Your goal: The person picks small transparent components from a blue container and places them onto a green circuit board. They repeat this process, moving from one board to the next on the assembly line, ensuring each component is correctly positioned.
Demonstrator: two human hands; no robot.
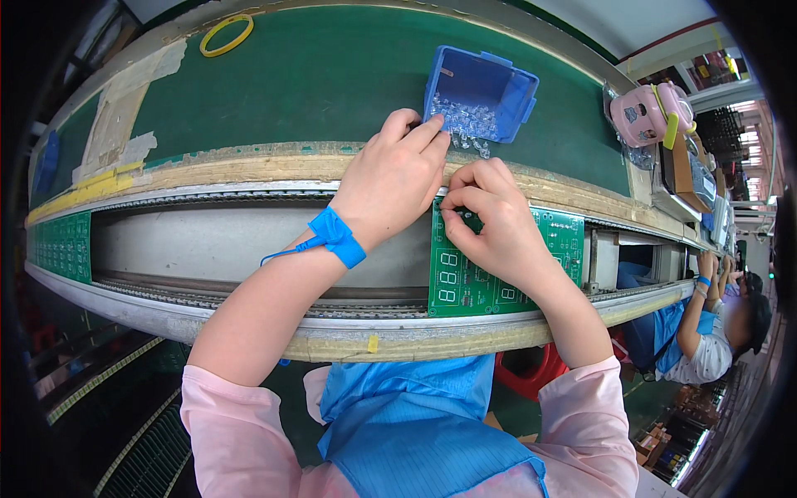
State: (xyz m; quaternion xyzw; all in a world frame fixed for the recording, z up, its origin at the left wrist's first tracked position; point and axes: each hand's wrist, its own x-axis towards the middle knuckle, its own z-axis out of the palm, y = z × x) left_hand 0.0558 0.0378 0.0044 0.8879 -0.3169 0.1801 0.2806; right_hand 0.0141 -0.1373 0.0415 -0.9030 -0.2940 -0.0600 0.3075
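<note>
In the head view, two green circuit boards sit in the rail: one at far left [62, 246], the other under the right hand [494, 216], which covers part of it. One blue bin [516, 95] with many clear small parts [469, 122] lies on the tabletop [290, 91], near one yellow ring [224, 50] and one pink container [638, 116]. The left hand [392, 178] reaches up-right to the bin's mouth, fingers bent; the right angles up-left, thumb and forefinger drawn close. I cannot tell whether either pinches anything.

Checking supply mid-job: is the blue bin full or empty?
Neither: the blue bin is partly filled. Clear parts gather toward its near end, some past its edge, and bare blue shows beyond them.
</note>
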